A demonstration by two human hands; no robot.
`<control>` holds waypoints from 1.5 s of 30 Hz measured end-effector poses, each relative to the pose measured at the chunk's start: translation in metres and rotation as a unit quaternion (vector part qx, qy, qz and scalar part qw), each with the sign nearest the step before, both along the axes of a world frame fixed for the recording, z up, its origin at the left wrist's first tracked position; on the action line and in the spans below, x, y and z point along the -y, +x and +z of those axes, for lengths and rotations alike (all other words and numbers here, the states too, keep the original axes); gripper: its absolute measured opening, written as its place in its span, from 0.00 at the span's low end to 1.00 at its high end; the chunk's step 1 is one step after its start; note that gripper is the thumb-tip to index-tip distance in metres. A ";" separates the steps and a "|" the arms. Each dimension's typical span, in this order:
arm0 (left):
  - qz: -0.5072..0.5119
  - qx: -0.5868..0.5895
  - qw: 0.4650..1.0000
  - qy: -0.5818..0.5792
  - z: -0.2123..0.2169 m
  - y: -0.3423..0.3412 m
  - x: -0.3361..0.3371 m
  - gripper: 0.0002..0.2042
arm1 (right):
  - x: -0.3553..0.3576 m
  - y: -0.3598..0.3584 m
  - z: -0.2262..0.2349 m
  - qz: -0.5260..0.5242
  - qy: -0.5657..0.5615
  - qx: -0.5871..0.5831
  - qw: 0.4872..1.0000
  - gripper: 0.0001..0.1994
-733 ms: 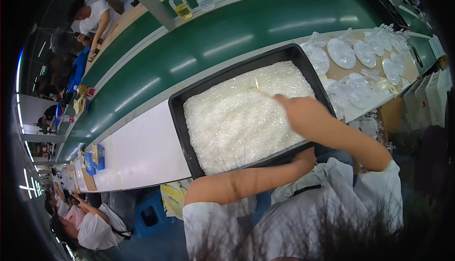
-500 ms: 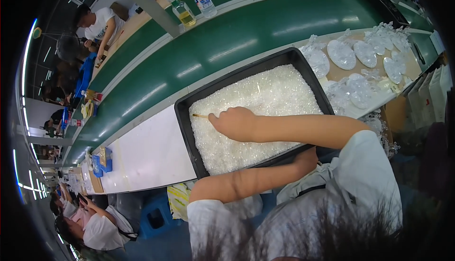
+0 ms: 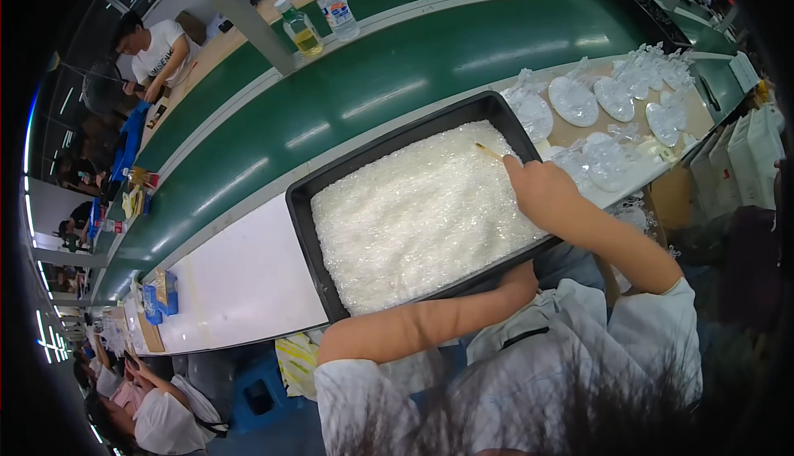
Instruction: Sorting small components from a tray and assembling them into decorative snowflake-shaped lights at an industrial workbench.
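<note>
Clear glittering beads [image 3: 405, 216] fill a black tray [image 3: 308, 245] nearly wall to wall, in an uneven, ridged heap, and the tray sits askew on the white surface [image 3: 240, 278] in front of the person, its near long wall close to the lap. At about 1 to 2 o'clock from the tray's middle, a thin yellowish stick [image 3: 490, 152] slants over the beads (whether its tip touches them is hard to tell). The right hand [image 3: 546, 194], at 3 o'clock, has its fingers curled closed around the near end of that stick. The left forearm [image 3: 430, 321] crosses along the near wall at 6 o'clock, and the left hand [image 3: 523, 274] is mostly hidden toward 5 o'clock, so I cannot tell how far its fingers are spread or what they hold. Out at 2 o'clock, oval clear pieces [image 3: 573, 102] lie in groups on a tan board. At 8 to 9 o'clock small blue bins [image 3: 151, 303] stand on the white surface. Beyond the tray at 12 o'clock runs a green surface [image 3: 372, 92]; two bottles [image 3: 337, 13] stand past it at 11 o'clock, and a co-worker in a white shirt [image 3: 161, 52] sits at 10 o'clock.
</note>
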State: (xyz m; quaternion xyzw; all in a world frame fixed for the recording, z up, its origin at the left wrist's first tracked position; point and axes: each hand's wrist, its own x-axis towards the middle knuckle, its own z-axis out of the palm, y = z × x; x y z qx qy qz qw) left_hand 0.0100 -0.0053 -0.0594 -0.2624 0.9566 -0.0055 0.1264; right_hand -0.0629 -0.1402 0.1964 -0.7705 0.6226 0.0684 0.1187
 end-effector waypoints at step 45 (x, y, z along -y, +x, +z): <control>-0.160 0.066 0.984 0.046 0.103 0.007 0.029 0.15 | -0.005 -0.001 0.002 0.032 -0.092 0.026 0.995 0.17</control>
